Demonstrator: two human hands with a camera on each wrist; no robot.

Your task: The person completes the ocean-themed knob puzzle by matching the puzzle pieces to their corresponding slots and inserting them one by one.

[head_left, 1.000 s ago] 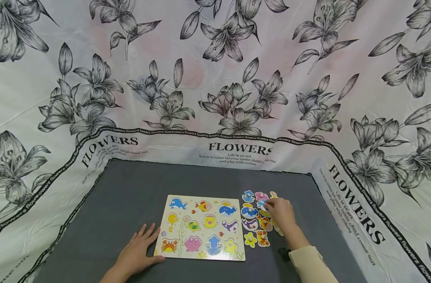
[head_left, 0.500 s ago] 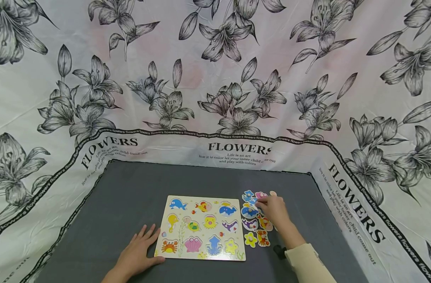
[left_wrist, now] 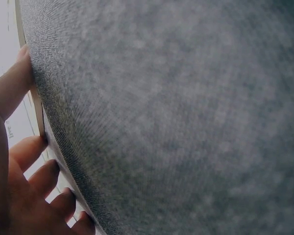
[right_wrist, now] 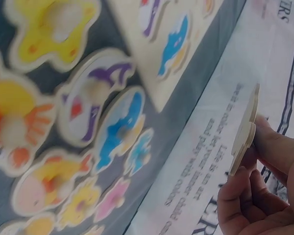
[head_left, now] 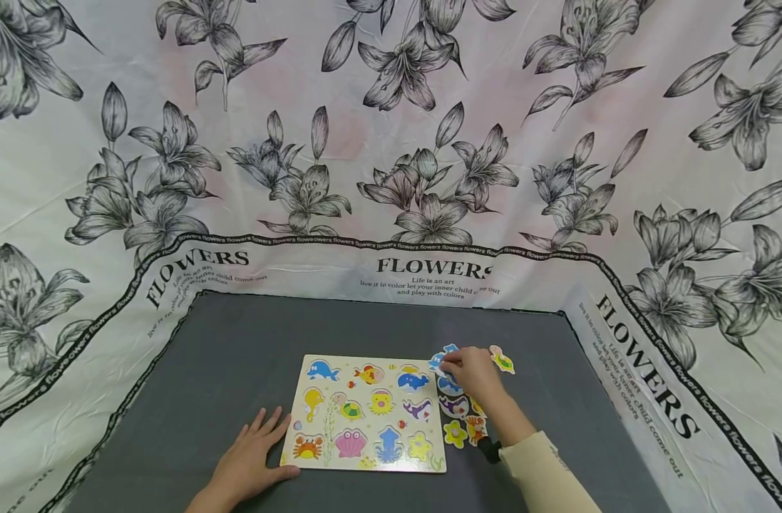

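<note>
My right hand point(head_left: 480, 374) pinches a blue wooden puzzle piece point(head_left: 435, 362) between thumb and fingers, at the board's top right corner. The right wrist view shows that piece point(right_wrist: 244, 137) edge-on, raised off the table. A pale wooden puzzle board point(head_left: 365, 459) with printed sea animals lies flat in front of me. Against its left edge rests my left hand point(head_left: 249, 456), fingers spread, thumb near the lower left corner. In the left wrist view, the thumb and forefinger of the left hand point(left_wrist: 24, 171) touch the board's edge point(left_wrist: 37, 110).
Knobbed pieces lie right of the board: a yellow starfish point(head_left: 455, 434), a crab point(head_left: 476, 429), a purple whale point(head_left: 453, 407) and several others. A turtle piece point(head_left: 502, 360) lies apart at the far right. Flower-printed cloth point(head_left: 429, 171) surrounds the dark grey table point(head_left: 249, 342).
My right hand has moved left with the blue puzzle piece, from above the loose pieces to the board's top right corner. The turtle piece has come into full view. The left hand stays put.
</note>
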